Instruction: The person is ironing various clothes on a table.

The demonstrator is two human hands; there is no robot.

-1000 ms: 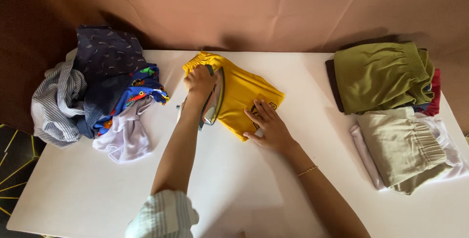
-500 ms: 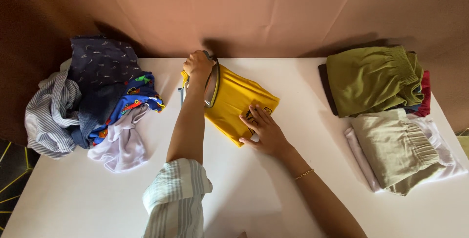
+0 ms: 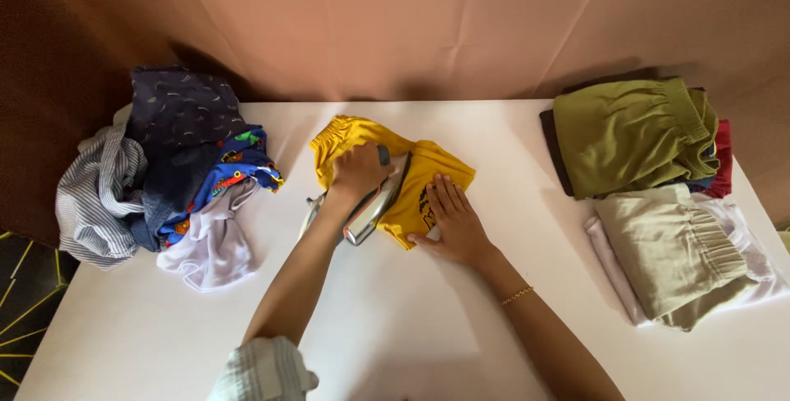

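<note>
Fingers of the left hand (image 3: 360,171) wrap a shiny metal iron (image 3: 374,203). Right hand (image 3: 453,222) lies flat, fingers spread, pressing soft yellow shorts (image 3: 428,172).

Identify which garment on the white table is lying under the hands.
The yellow folded shorts at the centre: the right hand presses them flat, unlike the crumpled pile and folded stacks either side.

White table (image 3: 411,327), crumpled clothes pile (image 3: 164,171) left, yellow shorts (image 3: 362,142) centre, folded clothes (image 3: 658,195) right

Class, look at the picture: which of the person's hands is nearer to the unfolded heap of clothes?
Left. The left hand grips the iron beside the heap of clothes; the right hand presses the yellow garment, farther away.
</note>
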